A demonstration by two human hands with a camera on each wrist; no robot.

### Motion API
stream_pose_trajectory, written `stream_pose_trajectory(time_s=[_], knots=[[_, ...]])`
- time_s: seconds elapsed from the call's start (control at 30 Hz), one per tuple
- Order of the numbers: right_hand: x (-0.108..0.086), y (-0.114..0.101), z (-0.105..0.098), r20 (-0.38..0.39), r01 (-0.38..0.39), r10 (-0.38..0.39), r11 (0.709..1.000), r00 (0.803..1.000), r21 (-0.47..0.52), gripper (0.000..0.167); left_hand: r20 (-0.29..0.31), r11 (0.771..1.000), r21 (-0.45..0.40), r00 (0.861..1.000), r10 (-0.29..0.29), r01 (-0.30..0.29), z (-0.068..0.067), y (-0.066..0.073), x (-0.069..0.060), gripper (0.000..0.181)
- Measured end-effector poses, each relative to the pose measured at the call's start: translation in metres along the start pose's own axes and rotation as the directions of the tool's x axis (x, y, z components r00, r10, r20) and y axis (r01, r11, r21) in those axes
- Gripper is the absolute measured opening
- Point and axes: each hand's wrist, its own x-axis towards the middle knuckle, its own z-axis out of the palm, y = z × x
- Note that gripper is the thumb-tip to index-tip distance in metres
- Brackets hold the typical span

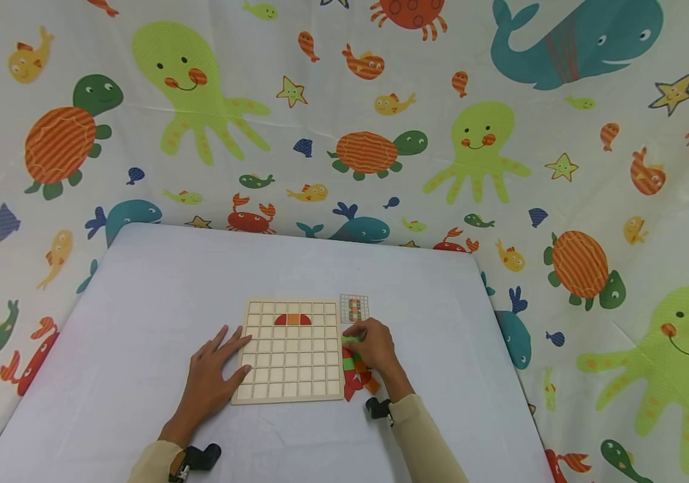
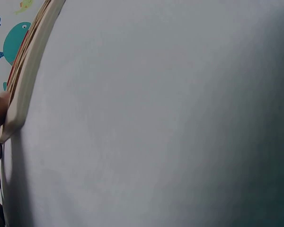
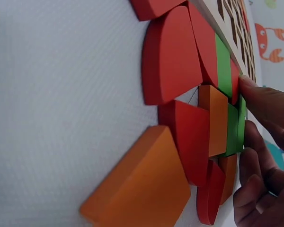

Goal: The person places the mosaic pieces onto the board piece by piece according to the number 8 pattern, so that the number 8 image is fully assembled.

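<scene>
At lower centre, the right hand pinches a green block among crowded blocks, so lifting may scatter them; the left hand, fingers spread, could nudge the board

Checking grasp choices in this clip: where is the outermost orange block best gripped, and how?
I'd pinch the orange block by its straight side walls, coming from the outer side, away from the board. It appears to lie flat; one wall faces white cloth, while a red block crowds its inner end.
</scene>
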Motion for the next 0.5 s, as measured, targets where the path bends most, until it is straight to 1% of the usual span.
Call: stream_pose_trajectory(time_s=[0.13, 0.23, 0.3, 0.4, 0.5], knots=[[-0.0002, 0.0007, -0.0001, 0.01, 0.027, -0.027, 1.0, 1.0, -0.012, 0.009, -0.001, 1.0, -0.002, 1.0, -0.003, 0.003, 0.0012, -0.0015, -0.0007, 0.061], [0.0003, 0.0011, -0.0004, 0.016, 0.043, -0.043, 0.999, 0.999, 0.008, 0.009, -0.002, 1.0, 0.002, 1.0, -0.001, 0.001, 0.0019, -0.0022, -0.0009, 0.061], [0.0014, 0.0026, -0.0014, 0.019, 0.046, -0.047, 0.998, 0.999, 0.037, 0.007, -0.003, 1.0, 0.002, 1.0, 0.0, 0.0, 0.0021, -0.0023, -0.0012, 0.061], [0.0028, 0.0036, -0.0039, 0.011, 0.027, -0.029, 0.994, 1.0, 0.107, 0.004, -0.002, 1.0, 0.001, 1.0, -0.001, 0.001, 0.0018, -0.0015, -0.0012, 0.061], [0.0036, 0.0017, -0.0059, -0.005, 0.008, -0.007, 0.986, 1.0, 0.167, 0.006, -0.002, 1.0, -0.001, 1.0, -0.003, 0.003, 0.0009, -0.0003, -0.0011, 0.061]])
